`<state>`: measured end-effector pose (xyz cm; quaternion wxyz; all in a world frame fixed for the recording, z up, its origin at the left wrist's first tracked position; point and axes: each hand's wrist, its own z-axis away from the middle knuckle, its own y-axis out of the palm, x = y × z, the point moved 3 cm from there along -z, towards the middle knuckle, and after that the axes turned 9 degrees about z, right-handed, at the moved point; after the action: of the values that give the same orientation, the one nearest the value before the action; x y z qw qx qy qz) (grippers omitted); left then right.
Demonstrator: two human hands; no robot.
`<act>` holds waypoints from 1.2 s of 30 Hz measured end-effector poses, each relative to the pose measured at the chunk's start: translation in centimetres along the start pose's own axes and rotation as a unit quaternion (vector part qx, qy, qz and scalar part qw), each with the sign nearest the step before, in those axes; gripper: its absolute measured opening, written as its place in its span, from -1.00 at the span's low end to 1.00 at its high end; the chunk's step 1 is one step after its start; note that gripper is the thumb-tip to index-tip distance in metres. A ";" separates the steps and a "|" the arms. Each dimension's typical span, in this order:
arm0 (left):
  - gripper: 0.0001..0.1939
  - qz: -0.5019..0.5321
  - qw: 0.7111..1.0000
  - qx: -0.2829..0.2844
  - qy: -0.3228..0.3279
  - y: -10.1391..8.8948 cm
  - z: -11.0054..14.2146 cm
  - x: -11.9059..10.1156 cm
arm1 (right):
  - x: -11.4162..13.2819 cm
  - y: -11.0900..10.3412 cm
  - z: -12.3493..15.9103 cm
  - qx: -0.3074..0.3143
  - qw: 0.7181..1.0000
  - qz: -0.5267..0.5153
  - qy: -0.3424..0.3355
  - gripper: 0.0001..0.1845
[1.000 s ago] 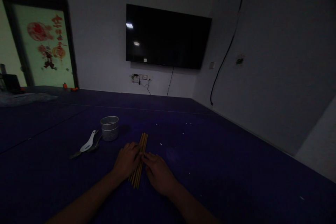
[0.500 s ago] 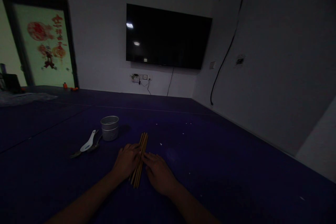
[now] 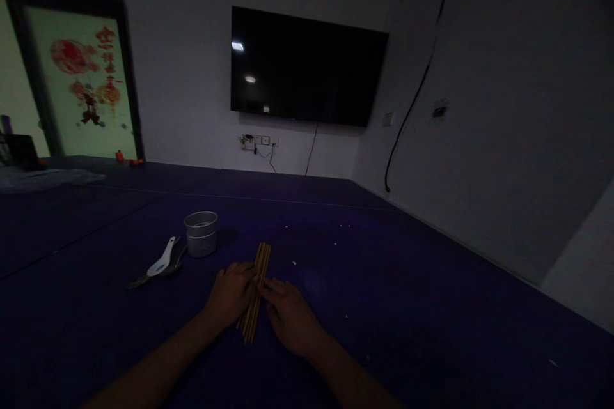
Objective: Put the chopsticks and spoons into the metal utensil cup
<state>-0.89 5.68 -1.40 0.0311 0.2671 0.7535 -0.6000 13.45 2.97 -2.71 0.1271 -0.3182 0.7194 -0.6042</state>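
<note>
A bundle of several brown wooden chopsticks (image 3: pixel 262 258) lies on the dark blue surface in front of me, slanting away from me. My left hand (image 3: pixel 232 292) presses against its left side, fingertips bent over the sticks. From the right, my right hand (image 3: pixel 289 315) bears on the same bundle with its fingertips, the thumb tucked lower. Between them the two hands grip the sticks near the middle; both ends stick out. A grey metal cup (image 3: pixel 201 234) stands upright beyond my left hand. Left of it lie a white spoon (image 3: pixel 162 260) and metal spoons (image 3: pixel 174 264).
Small white scraps (image 3: pixel 294 262) dot the blue surface (image 3: pixel 432 307) to the right. A wall-mounted television (image 3: pixel 307 67) hangs at the back above sockets (image 3: pixel 259 140). A black cable (image 3: pixel 417 92) runs down the right wall. Clear plastic sheeting (image 3: pixel 52 179) lies far left.
Almost nothing differs. Both hands stay on the chopsticks, whose near ends sit marginally closer together; the cup and spoons have not moved.
</note>
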 end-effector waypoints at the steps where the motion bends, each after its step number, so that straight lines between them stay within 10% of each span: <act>1: -0.59 -0.001 1.000 0.000 -0.003 0.0 0.0 0.1 | 0.0 0.0 0.0 -0.001 1.000 0.000 0.001 -0.40; 36: -0.67 -0.036 0.999 0.015 -0.011 -0.6 0.8 -1.2 | -0.4 0.2 0.1 -0.004 1.000 0.005 0.004 -0.45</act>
<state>-0.33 4.36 -0.65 0.0139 0.2331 0.7535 -0.6145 13.75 3.14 -2.97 0.1261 -0.3125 0.7241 -0.6017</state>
